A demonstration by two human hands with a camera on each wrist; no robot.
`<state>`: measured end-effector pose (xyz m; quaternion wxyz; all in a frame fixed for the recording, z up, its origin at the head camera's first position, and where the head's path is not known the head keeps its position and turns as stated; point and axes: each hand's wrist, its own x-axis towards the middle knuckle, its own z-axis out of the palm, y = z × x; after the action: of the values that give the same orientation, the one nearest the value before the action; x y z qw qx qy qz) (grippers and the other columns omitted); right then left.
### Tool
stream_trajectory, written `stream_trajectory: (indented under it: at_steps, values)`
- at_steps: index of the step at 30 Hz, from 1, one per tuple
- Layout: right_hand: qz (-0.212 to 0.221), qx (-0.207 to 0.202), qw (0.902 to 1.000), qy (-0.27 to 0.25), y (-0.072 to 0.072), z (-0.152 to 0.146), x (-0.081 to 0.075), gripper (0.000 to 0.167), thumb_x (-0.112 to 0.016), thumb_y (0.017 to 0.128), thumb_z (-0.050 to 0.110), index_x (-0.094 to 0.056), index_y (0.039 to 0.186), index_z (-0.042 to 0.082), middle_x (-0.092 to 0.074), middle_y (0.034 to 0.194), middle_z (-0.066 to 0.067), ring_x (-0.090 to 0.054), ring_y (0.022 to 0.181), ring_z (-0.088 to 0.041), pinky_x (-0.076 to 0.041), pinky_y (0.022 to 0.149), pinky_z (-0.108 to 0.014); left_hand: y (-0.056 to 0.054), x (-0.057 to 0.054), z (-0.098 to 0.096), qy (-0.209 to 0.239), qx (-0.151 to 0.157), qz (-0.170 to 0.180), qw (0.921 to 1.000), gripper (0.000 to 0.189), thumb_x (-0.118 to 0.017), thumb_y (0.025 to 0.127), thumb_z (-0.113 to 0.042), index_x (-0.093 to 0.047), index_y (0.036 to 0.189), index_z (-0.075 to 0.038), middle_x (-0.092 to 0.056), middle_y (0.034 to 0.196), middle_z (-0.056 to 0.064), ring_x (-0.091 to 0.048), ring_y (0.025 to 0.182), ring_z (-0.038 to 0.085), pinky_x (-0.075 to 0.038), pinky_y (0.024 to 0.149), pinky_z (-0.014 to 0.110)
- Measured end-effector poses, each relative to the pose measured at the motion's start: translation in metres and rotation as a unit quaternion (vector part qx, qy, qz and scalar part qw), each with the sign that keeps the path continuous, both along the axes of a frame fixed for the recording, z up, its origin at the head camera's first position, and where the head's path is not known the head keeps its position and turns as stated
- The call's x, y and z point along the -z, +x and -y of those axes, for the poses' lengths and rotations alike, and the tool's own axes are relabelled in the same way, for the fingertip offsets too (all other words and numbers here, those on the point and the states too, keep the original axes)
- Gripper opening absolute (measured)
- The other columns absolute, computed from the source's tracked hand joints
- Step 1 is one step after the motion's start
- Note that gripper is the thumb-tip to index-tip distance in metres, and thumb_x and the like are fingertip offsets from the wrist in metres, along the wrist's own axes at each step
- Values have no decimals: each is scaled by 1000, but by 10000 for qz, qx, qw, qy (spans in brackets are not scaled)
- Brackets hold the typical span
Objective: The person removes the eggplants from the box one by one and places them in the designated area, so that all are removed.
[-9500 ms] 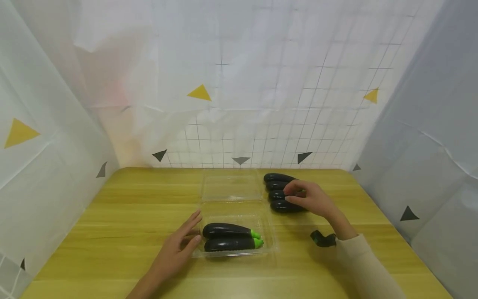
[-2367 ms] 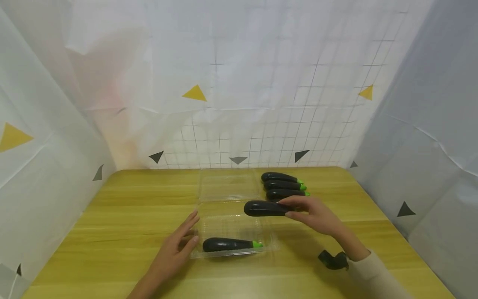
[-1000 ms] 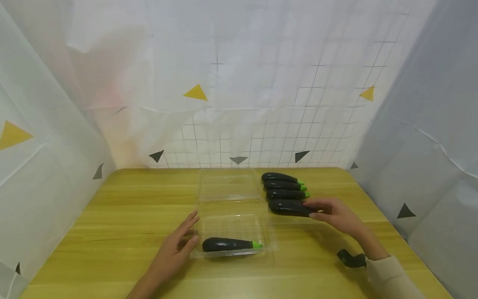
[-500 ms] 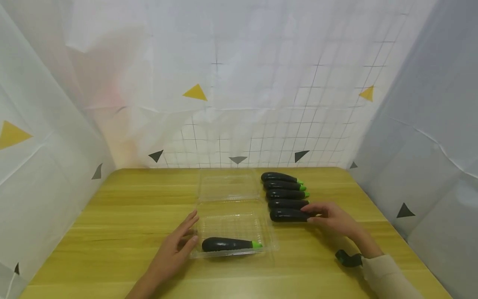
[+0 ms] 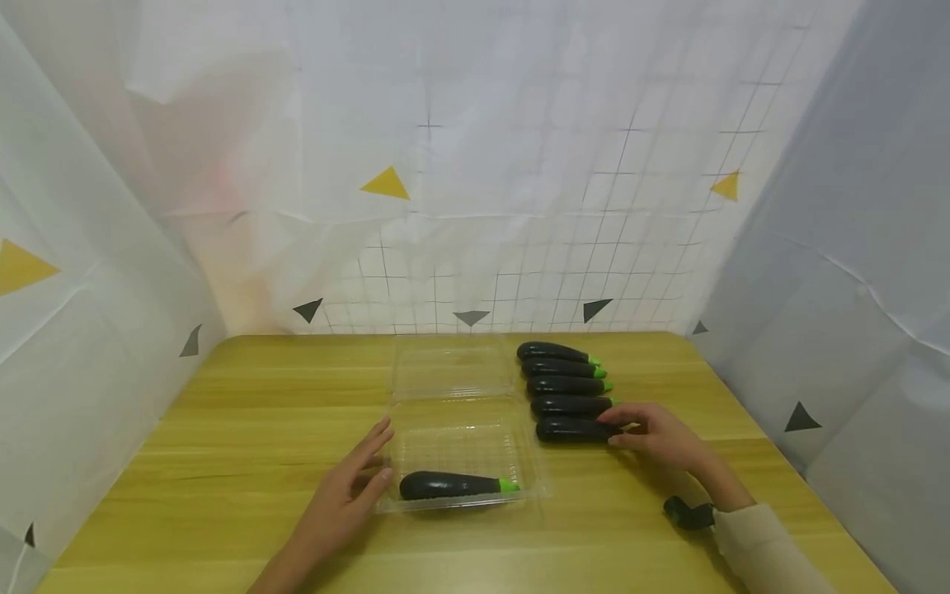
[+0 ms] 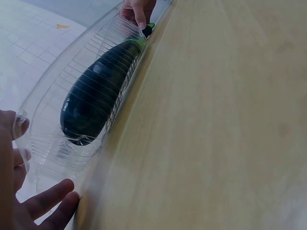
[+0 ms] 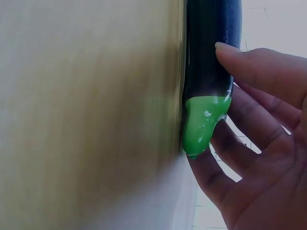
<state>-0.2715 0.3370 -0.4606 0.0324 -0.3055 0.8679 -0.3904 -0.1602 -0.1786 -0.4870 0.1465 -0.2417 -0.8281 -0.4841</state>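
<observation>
My right hand (image 5: 656,433) pinches the stem end of the nearest eggplant (image 5: 571,430), which lies at the front of a row on the table. In the right wrist view the thumb rests on the dark skin just above the green cap (image 7: 204,122), and the fingers curl behind it. A clear plastic clamshell container (image 5: 530,462) stands left of the row, its lid (image 5: 453,367) folded back. One eggplant (image 5: 449,485) lies along the near side of its base. My left hand (image 5: 345,499), fingers loosely spread, rests against the container's left side.
Several more eggplants (image 5: 567,385) lie side by side behind the pinched one, green ends to the right. The wooden table (image 5: 245,445) meets white sheeted walls (image 5: 475,165) at the back and sides. A black wrist camera (image 5: 688,513) sits at the right sleeve.
The right hand has carried an eggplant from above the container to the front of the row and set it down. Earlier two eggplants lay in the container; now one does. The left hand has stayed.
</observation>
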Motion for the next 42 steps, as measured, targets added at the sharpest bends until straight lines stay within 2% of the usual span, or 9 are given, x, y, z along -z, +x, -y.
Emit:
stream_trajectory:
  at_steps: [6, 13, 21, 27, 32, 39, 42]
  values:
    - [14, 283, 9996, 0, 1, 3, 1, 31, -79, 94, 9, -71, 122, 1, -70, 122, -15, -66, 113, -36, -59, 92, -48, -1, 2, 1, -16, -20, 66, 10000, 53, -62, 106, -13, -47, 157, -17, -35, 166, 8, -66, 119, 33, -59, 93, 39]
    - [4, 267, 9996, -57, 0, 4, 3, 30, -79, 93, 8, -71, 120, -1, -71, 120, -15, -66, 111, -38, -59, 90, -48, 0, 2, 2, -12, -17, 42, 10000, 53, -62, 106, -12, -47, 157, -16, -35, 166, 7, -66, 118, 34, -59, 92, 38]
    - [-285, 402, 9987, 106, 6, 3, 0, 28, -80, 94, 14, -72, 119, 3, -72, 117, -10, -68, 107, -35, -61, 86, -48, -1, 3, 1, 33, 62, 29, 10000, 54, -63, 105, -11, -47, 157, -17, -36, 165, 9, -67, 117, 33, -59, 92, 38]
    - [-771, 808, 9926, 468, 14, 9, -14, 25, -75, 99, 23, -74, 119, 9, -74, 116, 0, -69, 105, -26, -60, 84, -46, -2, 7, -2, 60, 101, 31, 9999, 54, -63, 105, -11, -47, 157, -16, -35, 165, 10, -66, 117, 34, -59, 92, 38]
    - [-1215, 817, 9882, 458, 19, 33, -33, 20, -74, 100, 23, -75, 118, 14, -74, 115, 1, -69, 103, -25, -60, 84, -49, 0, 6, 0, -17, -56, 72, 10000, 55, -63, 106, -12, -46, 158, -18, -34, 166, 4, -64, 120, 33, -59, 92, 38]
    - [-1555, 392, 9870, -56, 28, 72, -58, 21, -77, 97, 15, -75, 118, 18, -73, 113, 9, -71, 96, -16, -62, 79, -44, -3, 0, 0, -53, -127, 63, 9999, 55, -63, 105, -13, -47, 157, -18, -34, 166, -1, -65, 120, 32, -59, 92, 37]
    - [-1698, 98, 9853, -151, 31, 89, -62, 25, -78, 95, 13, -74, 119, 19, -73, 114, 8, -71, 97, -16, -63, 79, -42, -4, 0, 1, -28, -87, 48, 9999, 54, -63, 106, -13, -47, 157, -18, -35, 166, 3, -65, 119, 33, -60, 91, 37]
